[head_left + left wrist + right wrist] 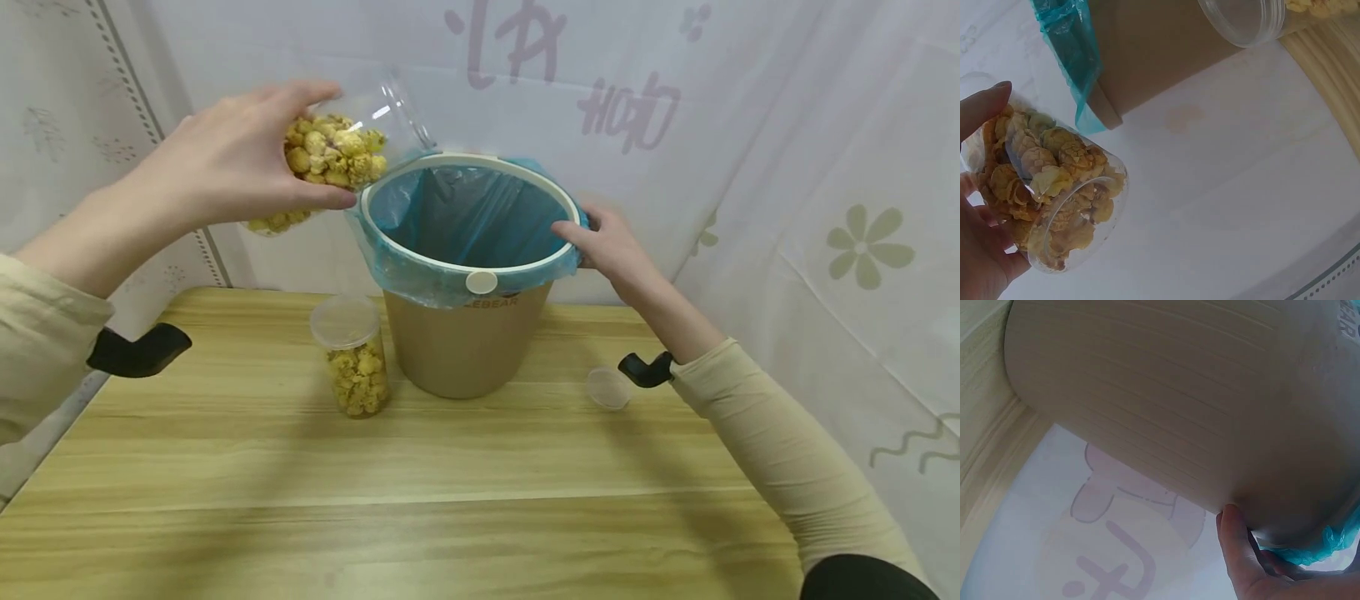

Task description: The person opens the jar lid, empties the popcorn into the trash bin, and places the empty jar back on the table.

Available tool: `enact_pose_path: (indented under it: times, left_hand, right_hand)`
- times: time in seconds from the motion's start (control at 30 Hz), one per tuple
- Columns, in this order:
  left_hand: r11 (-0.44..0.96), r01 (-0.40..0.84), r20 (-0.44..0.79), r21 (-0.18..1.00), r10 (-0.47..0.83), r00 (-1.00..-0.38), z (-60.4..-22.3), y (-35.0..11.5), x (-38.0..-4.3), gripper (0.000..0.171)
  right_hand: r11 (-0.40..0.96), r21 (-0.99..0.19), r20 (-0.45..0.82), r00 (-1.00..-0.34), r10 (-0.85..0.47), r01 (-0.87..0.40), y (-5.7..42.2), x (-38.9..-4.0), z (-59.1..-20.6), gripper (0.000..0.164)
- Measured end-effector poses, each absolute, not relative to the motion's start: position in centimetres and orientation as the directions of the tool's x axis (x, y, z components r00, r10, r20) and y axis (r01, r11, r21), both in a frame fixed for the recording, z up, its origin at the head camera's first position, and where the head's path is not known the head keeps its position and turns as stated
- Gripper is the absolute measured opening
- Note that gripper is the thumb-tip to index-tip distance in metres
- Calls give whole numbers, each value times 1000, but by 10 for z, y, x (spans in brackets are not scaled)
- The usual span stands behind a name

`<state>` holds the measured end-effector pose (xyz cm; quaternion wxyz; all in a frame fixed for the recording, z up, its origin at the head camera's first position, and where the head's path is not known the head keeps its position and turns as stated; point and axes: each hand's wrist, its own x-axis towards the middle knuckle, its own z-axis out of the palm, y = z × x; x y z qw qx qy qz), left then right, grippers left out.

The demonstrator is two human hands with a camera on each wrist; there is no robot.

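My left hand (232, 158) grips a clear plastic jar (1079, 200) of yellow popcorn (337, 154), tilted with its mouth toward the trash can's left rim. The popcorn lies in the lower part of the jar. A tan trash can (465, 346) with a white rim ring and a blue bag (408, 283) folded over it stands upright on the table. My right hand (611, 246) holds the can's right rim, thumb over the top and fingers against the outer wall, as the right wrist view shows.
A second popcorn jar (358, 375), upright with its lid on, stands left of the can on the wooden table (465, 492). A loose clear lid (608, 389) lies to the can's right. Printed white curtains (795, 167) hang behind and beside the table.
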<state>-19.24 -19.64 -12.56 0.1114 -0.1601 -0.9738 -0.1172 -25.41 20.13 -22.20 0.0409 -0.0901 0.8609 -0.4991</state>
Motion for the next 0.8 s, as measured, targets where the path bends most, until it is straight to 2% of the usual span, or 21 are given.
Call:
enact_pose_path:
  times: [0.4,0.8]
  left_hand:
    - [935,348,230,63,326,-917,-116,-193,-206,104]
    - [913,402,246,-68,406,-880,-109,-190,-216,101]
  right_hand:
    - [466,-878,7,-975,-222,-113,201,-254,-221,50]
    - [476,-874,-11,-977,-212,-94,200,-253,-220,50]
